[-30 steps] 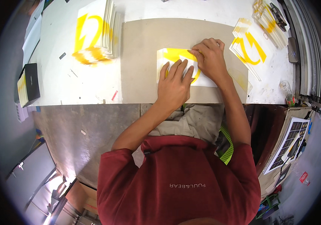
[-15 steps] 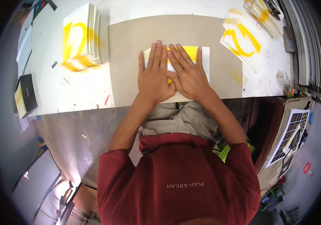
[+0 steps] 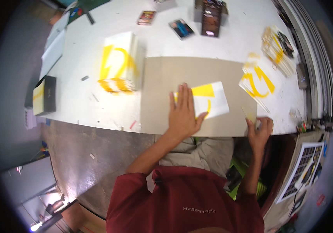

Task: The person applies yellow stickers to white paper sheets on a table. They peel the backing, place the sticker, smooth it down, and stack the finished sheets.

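My left hand lies flat, fingers spread, on a folded white sheet with yellow print. The sheet rests on a brown cardboard mat on the white table. At the table's near right edge, my right hand pinches a small pale yellowish strip next to the mat's corner. A loose pile of white and yellow sheets lies just beyond that hand.
A tall stack of yellow-printed sheets stands left of the mat. A black and yellow box sits at the left edge. Small cards and a dark brown box lie at the back. More sheets are piled at the far right.
Both hands were pressing the sheet together. Now my right hand has left it and moved to the table's right near edge, closing on a small strip. My left hand stays on the sheet.
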A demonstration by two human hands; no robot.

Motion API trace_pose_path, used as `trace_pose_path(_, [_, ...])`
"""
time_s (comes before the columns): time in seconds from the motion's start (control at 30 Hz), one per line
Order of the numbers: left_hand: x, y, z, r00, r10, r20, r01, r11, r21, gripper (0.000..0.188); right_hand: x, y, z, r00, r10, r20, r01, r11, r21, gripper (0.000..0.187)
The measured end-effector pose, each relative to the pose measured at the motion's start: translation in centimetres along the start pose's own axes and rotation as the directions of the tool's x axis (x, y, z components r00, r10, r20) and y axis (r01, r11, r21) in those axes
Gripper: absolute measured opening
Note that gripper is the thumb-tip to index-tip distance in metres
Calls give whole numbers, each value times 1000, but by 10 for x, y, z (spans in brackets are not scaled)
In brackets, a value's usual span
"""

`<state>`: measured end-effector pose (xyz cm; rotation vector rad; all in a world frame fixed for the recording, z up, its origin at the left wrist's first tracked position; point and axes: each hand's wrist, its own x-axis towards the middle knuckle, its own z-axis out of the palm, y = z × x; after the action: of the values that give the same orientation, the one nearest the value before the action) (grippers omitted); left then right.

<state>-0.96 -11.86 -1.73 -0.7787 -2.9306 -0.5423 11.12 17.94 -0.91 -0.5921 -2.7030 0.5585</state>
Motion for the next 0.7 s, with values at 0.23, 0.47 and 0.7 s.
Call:
trace_pose_path(0.23, [0,-1,4,1000,-17,-19,17,1000,-12,96,-18,-30,35,953,158,-259,-65,940,334,28])
trace_pose_path(0.47, [1,3,2,999,-22,-25,21,1000,-17,93,-43,-99,48,948,-256,-189,289,940,179,34])
trace_pose_path(0.7, [0,2,2,999,0,-53,0,1000,-11,92,-22,-74,50,928,-299,-223,303,953,-20,33])
